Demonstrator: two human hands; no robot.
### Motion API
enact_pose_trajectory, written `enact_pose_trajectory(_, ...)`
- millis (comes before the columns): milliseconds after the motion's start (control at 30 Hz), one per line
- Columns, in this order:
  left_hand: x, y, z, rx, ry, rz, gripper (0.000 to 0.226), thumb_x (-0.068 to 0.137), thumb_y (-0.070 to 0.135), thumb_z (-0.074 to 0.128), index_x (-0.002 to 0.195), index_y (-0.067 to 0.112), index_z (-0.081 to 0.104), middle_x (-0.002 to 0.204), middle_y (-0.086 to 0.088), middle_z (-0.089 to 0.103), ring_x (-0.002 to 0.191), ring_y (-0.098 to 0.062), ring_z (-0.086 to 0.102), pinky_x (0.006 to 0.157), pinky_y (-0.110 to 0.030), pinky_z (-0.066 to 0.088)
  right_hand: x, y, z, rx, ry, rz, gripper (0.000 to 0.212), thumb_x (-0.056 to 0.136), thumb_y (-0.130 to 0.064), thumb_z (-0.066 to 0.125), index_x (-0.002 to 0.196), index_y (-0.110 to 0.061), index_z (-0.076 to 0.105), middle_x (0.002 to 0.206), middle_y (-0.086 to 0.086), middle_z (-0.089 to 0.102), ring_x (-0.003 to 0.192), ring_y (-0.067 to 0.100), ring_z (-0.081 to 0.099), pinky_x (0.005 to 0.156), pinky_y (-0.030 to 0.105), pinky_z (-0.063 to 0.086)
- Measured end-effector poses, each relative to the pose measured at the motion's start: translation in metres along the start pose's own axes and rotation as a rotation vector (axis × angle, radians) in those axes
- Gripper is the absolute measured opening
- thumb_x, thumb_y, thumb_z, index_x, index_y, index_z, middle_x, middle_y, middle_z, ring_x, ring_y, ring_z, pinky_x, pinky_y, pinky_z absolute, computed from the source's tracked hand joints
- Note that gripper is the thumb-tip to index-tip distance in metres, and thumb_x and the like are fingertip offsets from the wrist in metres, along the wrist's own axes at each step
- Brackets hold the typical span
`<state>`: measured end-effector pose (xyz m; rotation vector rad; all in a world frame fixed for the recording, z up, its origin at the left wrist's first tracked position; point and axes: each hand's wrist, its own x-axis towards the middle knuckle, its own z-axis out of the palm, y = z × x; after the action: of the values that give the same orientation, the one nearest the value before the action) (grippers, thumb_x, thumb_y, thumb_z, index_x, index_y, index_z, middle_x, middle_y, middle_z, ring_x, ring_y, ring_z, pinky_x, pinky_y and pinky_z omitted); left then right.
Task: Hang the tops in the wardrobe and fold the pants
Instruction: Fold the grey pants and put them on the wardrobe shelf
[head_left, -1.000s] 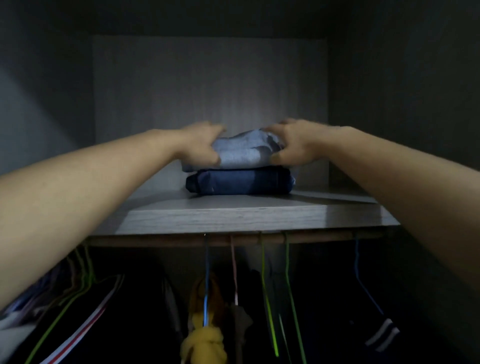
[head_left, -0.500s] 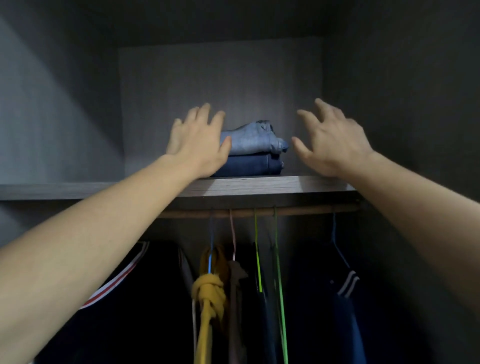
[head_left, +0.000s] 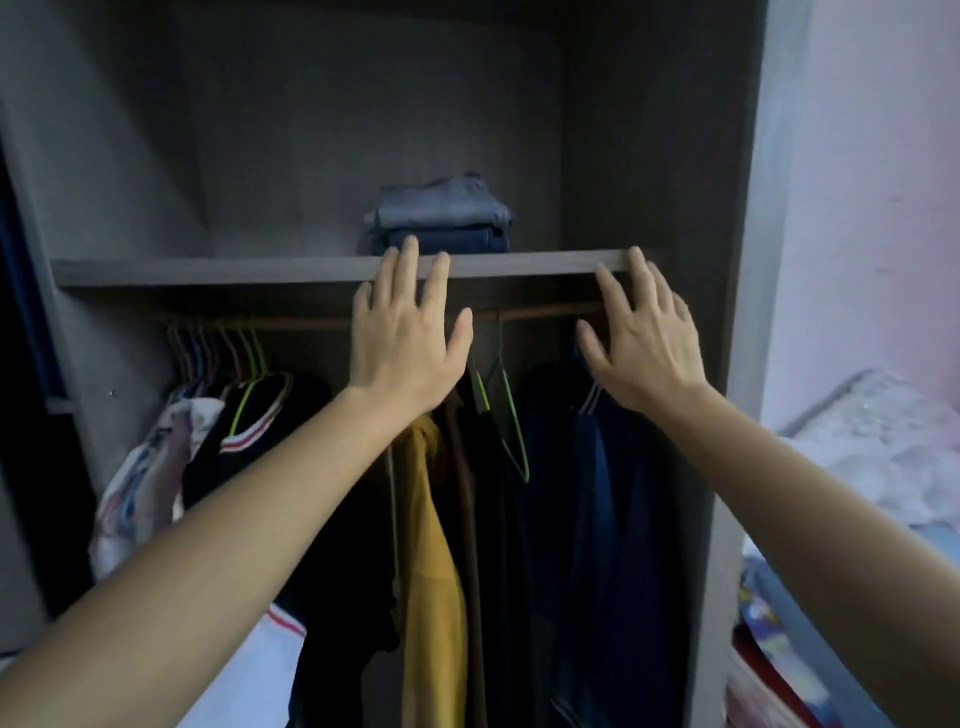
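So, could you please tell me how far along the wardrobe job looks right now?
Done: two folded pants sit stacked on the shelf, and tops hang from the rail. In hand: nothing; the left hand and right hand are open and empty below the stack. Left: unclear; one green hanger seems bare.
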<state>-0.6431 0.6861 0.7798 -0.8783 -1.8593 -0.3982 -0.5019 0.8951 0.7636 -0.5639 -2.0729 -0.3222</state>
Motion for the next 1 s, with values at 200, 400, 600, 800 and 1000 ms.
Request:
enact_pose_trajectory(200, -0.115, 0.031, 0.010, -0.178, -0.187, -0.015, 0.067, 0.097, 0.051, 0.033, 0.150, 0.011, 0.032, 0.157, -0.020, 0.026, 0.144, -0.036, 0.026, 0.108, -0.053, 0.034, -0.127, -0.007, -0.016, -0.104, -0.217, 0.022, 0.071, 0.095, -0.047, 0.047, 0.155, -0.016, 0.025, 0.162, 0.022, 0.015, 0.146, 0.039, 0.025, 0.113, 0.049, 0.033)
enact_pose_trajectory(400, -0.142, 0.118, -0.015, -0.325, -0.248, 0.071, 0.066, 0.098, 0.051, 0.031, 0.151, 0.011, 0.028, 0.158, -0.019, 0.022, 0.146, -0.034, 0.022, 0.111, -0.053, 0.032, -0.209, 0.060, -0.083, -0.243, -0.315, 0.148, 0.071, 0.097, -0.051, 0.041, 0.156, -0.018, 0.021, 0.162, 0.021, 0.013, 0.147, 0.039, 0.023, 0.115, 0.051, 0.028)
enact_pose_trajectory(600, -0.150, 0.265, -0.054, -0.498, -0.246, 0.237, 0.065, 0.096, 0.047, 0.035, 0.149, 0.010, 0.030, 0.158, -0.021, 0.022, 0.146, -0.036, 0.021, 0.112, -0.057, 0.028, -0.293, 0.163, -0.178, -0.350, -0.299, 0.311, 0.073, 0.095, -0.050, 0.046, 0.157, -0.018, 0.021, 0.163, 0.020, 0.010, 0.148, 0.037, 0.020, 0.118, 0.050, 0.026)
enact_pose_trajectory(800, -0.180, 0.478, -0.101, -0.740, -0.271, 0.406, 0.067, 0.092, 0.045, 0.038, 0.149, 0.009, 0.031, 0.158, -0.020, 0.021, 0.145, -0.036, 0.022, 0.111, -0.057, 0.028, -0.416, 0.292, -0.293, -0.505, -0.330, 0.515, 0.074, 0.094, -0.048, 0.048, 0.157, -0.018, 0.021, 0.164, 0.019, 0.008, 0.149, 0.036, 0.019, 0.118, 0.051, 0.027)
enact_pose_trajectory(1000, -0.245, 0.699, -0.177, -0.923, -0.364, 0.633, 0.070, 0.092, 0.044, 0.045, 0.151, 0.011, 0.028, 0.159, -0.020, 0.019, 0.145, -0.036, 0.021, 0.111, -0.059, 0.026, -0.562, 0.416, -0.429, -0.733, -0.418, 0.873, 0.078, 0.095, -0.046, 0.049, 0.157, -0.013, 0.016, 0.162, 0.023, 0.009, 0.147, 0.039, 0.021, 0.115, 0.051, 0.027)
